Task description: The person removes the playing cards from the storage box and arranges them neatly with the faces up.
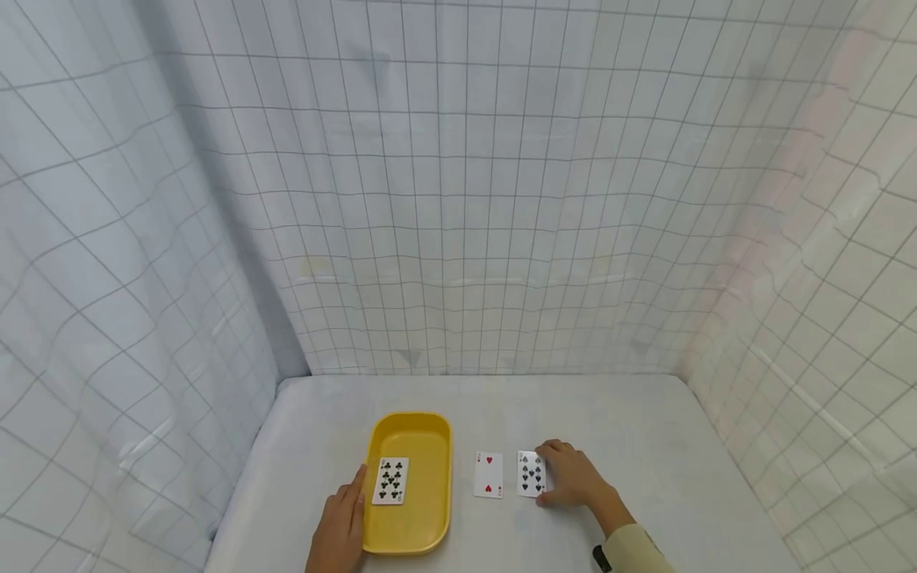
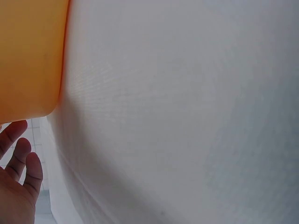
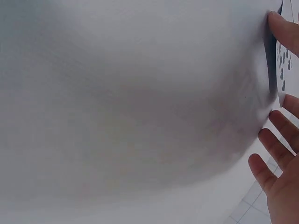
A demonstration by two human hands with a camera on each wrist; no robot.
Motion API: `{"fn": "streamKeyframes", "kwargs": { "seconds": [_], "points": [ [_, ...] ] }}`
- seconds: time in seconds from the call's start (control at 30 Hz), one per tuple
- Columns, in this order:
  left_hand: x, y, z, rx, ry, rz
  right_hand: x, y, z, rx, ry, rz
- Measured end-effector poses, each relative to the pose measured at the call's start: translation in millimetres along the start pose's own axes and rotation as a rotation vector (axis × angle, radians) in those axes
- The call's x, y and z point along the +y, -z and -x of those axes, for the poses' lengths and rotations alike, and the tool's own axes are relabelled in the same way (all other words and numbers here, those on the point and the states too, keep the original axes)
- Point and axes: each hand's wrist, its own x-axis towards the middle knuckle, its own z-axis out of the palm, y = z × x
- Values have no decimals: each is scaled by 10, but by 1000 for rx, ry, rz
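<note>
At the right, a spades playing card point(image 1: 531, 474) lies face up on the white table. My right hand point(image 1: 571, 475) holds it by its right corners, thumb at the near end and index finger at the far end. In the right wrist view that card point(image 3: 283, 65) shows a dark gap under its edge, and the other fingers point(image 3: 261, 172) are spread. A two of hearts point(image 1: 489, 475) lies just left of it. My left hand point(image 1: 340, 521) rests its fingers along the left side of a yellow tray point(image 1: 430, 509). Inside the tray is a clubs card point(image 1: 390, 481), face up.
White table surface point(image 1: 573, 406) extends around the tray and cards. White grid-patterned curtains point(image 1: 466, 239) hang behind the table and on both sides. A dark band point(image 1: 602, 559) shows at the right sleeve.
</note>
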Motion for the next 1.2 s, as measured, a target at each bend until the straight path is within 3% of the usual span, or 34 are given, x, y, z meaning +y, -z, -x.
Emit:
{"fn": "streamKeyframes", "kwargs": {
  "seconds": [0.27, 0.43, 0.83, 1.2],
  "points": [
    [2, 15, 27, -22, 10, 16, -81, -15, -35, -34, -31, -8],
    [6, 15, 23, -5, -2, 23, -85, -23, -63, -49, -33, 9],
    [-30, 38, -9, -1, -4, 24, -216, 191, -119, 58, -19, 7],
    [16, 7, 17, -4, 18, 61, -647, 448, -246, 138, 114, -19]
  ]
}}
